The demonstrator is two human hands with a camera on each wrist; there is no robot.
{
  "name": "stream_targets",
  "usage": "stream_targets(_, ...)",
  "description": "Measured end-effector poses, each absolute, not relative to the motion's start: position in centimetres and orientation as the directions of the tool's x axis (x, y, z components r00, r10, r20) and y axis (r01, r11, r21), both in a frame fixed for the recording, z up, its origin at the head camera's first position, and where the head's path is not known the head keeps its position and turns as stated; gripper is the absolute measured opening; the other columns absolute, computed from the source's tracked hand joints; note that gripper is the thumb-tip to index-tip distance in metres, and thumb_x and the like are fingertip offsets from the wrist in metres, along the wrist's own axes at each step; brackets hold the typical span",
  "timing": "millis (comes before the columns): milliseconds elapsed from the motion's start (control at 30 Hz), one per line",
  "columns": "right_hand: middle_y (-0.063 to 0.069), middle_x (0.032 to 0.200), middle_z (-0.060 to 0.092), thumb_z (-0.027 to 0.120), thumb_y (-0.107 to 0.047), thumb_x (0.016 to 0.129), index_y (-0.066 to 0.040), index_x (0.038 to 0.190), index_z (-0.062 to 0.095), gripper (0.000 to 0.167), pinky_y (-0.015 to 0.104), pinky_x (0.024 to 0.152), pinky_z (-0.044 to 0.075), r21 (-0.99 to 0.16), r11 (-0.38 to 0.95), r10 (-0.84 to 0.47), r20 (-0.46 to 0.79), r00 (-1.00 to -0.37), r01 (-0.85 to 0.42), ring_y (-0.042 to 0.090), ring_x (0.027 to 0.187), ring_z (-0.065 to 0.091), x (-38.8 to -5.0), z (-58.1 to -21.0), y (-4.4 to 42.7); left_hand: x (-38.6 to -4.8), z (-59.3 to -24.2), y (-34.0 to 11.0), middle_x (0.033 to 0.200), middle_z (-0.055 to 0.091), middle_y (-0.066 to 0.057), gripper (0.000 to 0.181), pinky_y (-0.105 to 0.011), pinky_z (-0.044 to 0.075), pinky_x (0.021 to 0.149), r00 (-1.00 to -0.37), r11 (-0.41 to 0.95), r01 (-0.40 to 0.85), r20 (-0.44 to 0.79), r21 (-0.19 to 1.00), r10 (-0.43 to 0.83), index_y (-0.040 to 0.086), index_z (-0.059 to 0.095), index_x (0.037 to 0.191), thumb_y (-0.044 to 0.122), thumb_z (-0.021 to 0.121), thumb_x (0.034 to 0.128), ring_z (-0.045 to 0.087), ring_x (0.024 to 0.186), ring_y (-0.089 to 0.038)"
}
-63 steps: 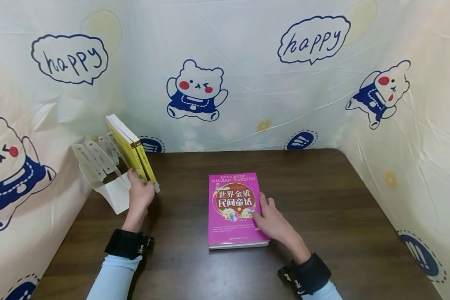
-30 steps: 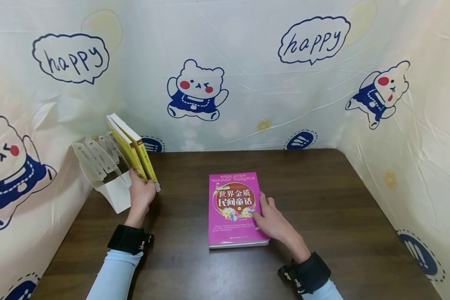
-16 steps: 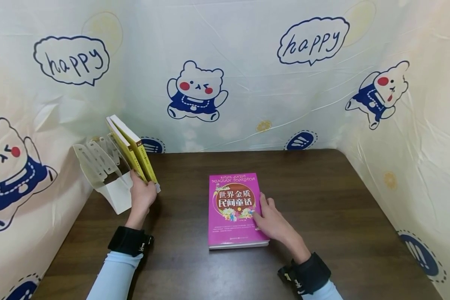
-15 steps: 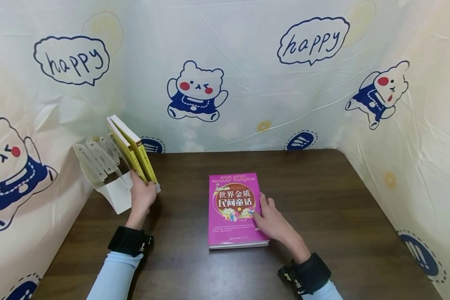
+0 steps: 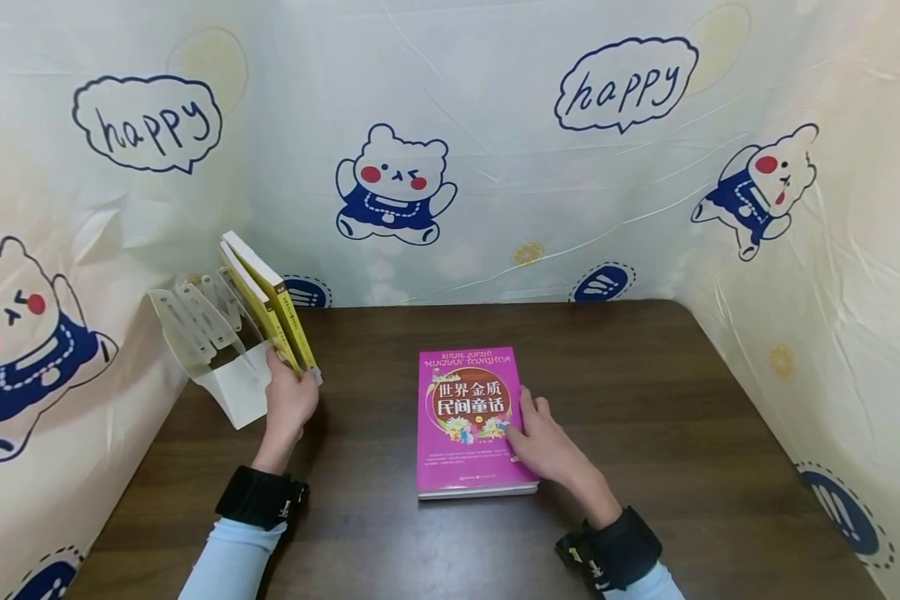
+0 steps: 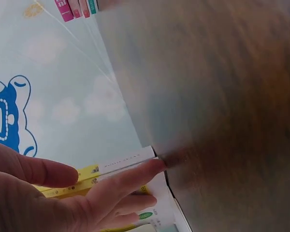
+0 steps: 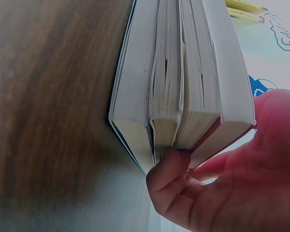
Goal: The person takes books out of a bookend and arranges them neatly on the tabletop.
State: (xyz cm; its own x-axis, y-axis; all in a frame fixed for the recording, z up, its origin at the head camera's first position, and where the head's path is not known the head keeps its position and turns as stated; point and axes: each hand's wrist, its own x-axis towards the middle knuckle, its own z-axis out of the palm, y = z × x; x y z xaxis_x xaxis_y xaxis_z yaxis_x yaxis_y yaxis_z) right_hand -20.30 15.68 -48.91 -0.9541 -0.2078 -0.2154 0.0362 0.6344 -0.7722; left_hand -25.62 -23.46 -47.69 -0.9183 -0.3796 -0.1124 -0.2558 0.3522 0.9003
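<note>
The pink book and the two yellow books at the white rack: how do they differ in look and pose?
Look: the pink book shows its front cover, while the yellow books show their spines.
Pose: the pink book lies flat on a stack; the yellow books stand on edge, leaning, at the white rack.
Shared: a hand touches each, the right hand the pink book, the left hand the yellow books.

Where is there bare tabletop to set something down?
Bare table shows right of the right hand, behind the pink book stack, and between that stack and the left hand. The far left is crowded by a white rack and yellow books.
</note>
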Motion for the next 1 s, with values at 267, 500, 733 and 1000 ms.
stream_targets(267, 0.021, 0.140, 0.040, 0.061, -0.026, 0.106, -0.001, 0.168, 0.012, 0.083, 0.034, 0.069, 0.052, -0.768, 0.640, -0.208, -0.217, -0.954, 0.035, 0.022, 0.095, 0.057, -20.3, -48.9, 15.7, -26.1, -47.5, -23.8, 0.166, 0.017, -0.037, 0.094, -0.057, 0.043, 0.107, -0.903, 0.309, -0.289, -0.151, 0.906, -0.403, 0.017, -0.026, 0.164, 0.013, 0.048, 0.1051, 0.037, 0.144, -0.044)
stream_targets(500, 0.021, 0.139, 0.041, 0.061, -0.026, 0.105, -0.001, 0.168, 0.011, 0.084, 0.034, 0.068, 0.051, -0.764, 0.644, -0.210, -0.215, -0.954, 0.031, 0.021, 0.094, 0.057, -20.3, -48.7, 15.7, -26.8, -47.3, -23.9, 0.169, 0.010, -0.032, 0.093, -0.060, 0.042, 0.110, -0.907, 0.320, -0.293, -0.156, 0.901, -0.392, 0.020, -0.024, 0.165, 0.021, 0.050, 0.1089, 0.032, 0.147, -0.044)
stream_targets(733, 0.020, 0.138, 0.041, 0.062, -0.027, 0.105, -0.002, 0.168, 0.010, 0.086, 0.034, 0.067, 0.052, -0.768, 0.640, -0.211, -0.218, -0.953, 0.034, 0.021, 0.091, 0.057, -20.4, -48.8, 15.8, -26.9, -47.5, -23.8, 0.171, 0.014, -0.027, 0.086, -0.057, 0.038, 0.114, -0.914, 0.321, -0.190, -0.048, 0.928, -0.402, 0.022, -0.015, 0.168, 0.007, 0.044, 0.1067, 0.032, 0.149, -0.039)
stream_targets(1000, 0.020, 0.138, 0.040, 0.062, -0.027, 0.105, -0.002, 0.168, 0.010, 0.086, 0.033, 0.067, 0.052, -0.765, 0.643, -0.209, -0.218, -0.953, 0.034, 0.021, 0.091, 0.057, -20.3, -48.9, 15.8, -26.3, -47.9, -23.6, 0.173, 0.009, -0.024, 0.085, -0.055, 0.033, 0.119, -0.921, 0.331, -0.177, -0.037, 0.927, -0.388, 0.020, -0.018, 0.167, 0.002, 0.038, 0.1059, 0.031, 0.151, -0.037)
